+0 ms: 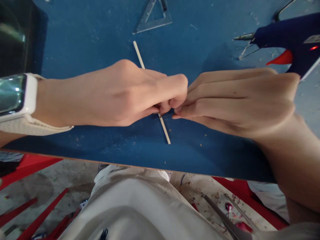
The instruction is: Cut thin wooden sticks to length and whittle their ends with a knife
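Observation:
A thin, pale wooden stick (165, 130) slants across the blue tabletop; its middle is hidden under my left hand. My left hand (135, 93), with its fingers curled, is closed on the stick. A small dark mark or band shows on the stick just below the fingertips. From the right, my right hand (240, 100) meets the left fingertips. Its fingers are pressed together in a pinch, and what they hold, if anything, is hidden.
A blue glue gun (277, 36) with an orange trigger and lit red light stands at the upper right. A clear set square (155, 24) lies at the top. A dark object (20, 36) occupies the upper left. The table's front edge (120, 163) runs before my lap.

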Action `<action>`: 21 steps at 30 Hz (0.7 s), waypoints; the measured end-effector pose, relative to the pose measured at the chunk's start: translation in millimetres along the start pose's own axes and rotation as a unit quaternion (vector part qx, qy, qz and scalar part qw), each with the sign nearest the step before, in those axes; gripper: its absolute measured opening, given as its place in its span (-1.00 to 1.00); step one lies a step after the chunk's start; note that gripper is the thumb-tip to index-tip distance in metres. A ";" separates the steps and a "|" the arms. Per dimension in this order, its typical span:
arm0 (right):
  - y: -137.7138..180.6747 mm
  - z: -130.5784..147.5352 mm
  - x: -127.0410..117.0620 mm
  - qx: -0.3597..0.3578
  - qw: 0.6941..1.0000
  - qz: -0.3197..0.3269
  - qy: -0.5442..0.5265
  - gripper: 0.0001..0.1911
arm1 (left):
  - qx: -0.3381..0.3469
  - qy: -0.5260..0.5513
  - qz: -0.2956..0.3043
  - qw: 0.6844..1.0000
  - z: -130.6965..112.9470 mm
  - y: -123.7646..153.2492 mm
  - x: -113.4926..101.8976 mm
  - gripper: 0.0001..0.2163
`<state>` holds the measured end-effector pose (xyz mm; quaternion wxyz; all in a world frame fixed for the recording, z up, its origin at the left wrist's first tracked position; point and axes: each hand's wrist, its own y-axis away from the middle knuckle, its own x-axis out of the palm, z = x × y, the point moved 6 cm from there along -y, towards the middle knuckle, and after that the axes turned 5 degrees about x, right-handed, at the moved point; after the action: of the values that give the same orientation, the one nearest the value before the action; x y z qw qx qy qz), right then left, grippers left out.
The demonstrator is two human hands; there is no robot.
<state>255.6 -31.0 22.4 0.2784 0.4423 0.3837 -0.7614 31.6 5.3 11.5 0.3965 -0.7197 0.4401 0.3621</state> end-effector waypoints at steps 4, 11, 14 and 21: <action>-2.8 1.5 0.3 -0.011 1.000 -0.003 -0.007 -0.91 | 0.029 -0.001 -0.015 0.999 -2.9 -0.9 -0.8 -0.73; -0.2 -0.6 -1.0 -0.009 1.000 -0.004 0.006 -0.93 | 0.004 -0.024 0.005 1.000 -0.5 1.2 0.3 -0.65; -1.4 6.3 3.9 -0.026 0.999 -0.017 0.017 -0.95 | 0.018 -0.016 0.000 1.000 -1.5 0.2 -1.6 -0.67; -5.3 6.5 0.0 -0.035 0.997 -0.007 0.075 -0.94 | -0.004 0.029 -0.004 1.000 2.3 1.0 -0.9 -0.74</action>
<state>248.6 -33.5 26.3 0.2583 0.4855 0.4329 -0.7142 29.9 7.5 11.1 0.3823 -0.7331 0.4475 0.3408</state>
